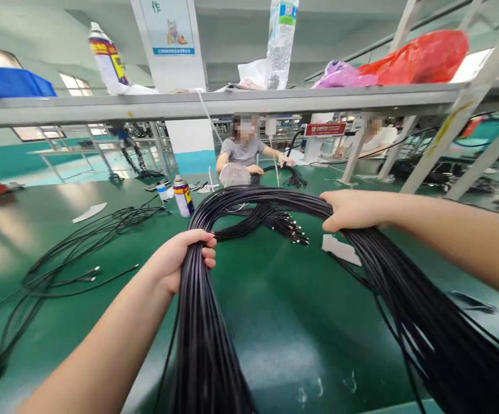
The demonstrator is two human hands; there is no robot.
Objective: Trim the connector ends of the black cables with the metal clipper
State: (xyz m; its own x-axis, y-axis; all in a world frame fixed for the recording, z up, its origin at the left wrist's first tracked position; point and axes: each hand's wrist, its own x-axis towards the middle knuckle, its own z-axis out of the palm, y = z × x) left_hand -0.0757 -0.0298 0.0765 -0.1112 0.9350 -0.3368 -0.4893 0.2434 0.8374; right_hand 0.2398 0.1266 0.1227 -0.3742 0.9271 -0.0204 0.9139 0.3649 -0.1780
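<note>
Your left hand (188, 256) and right hand (348, 210) are both closed around a thick black cable bundle (275, 195), which arches between them over the green table (275, 305); beyond stands a spray can (183, 197).

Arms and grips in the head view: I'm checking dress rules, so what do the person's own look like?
The left grip and right grip are bare hands, without gloves or visible rings. The left forearm and right forearm show no sleeve, watch, bracelet or clear marking up to the frame's edge.

cable bundle (202, 333): cut btm edge; R fingers (329, 197): partly hid; red sign (325, 130): illeg.
</note>
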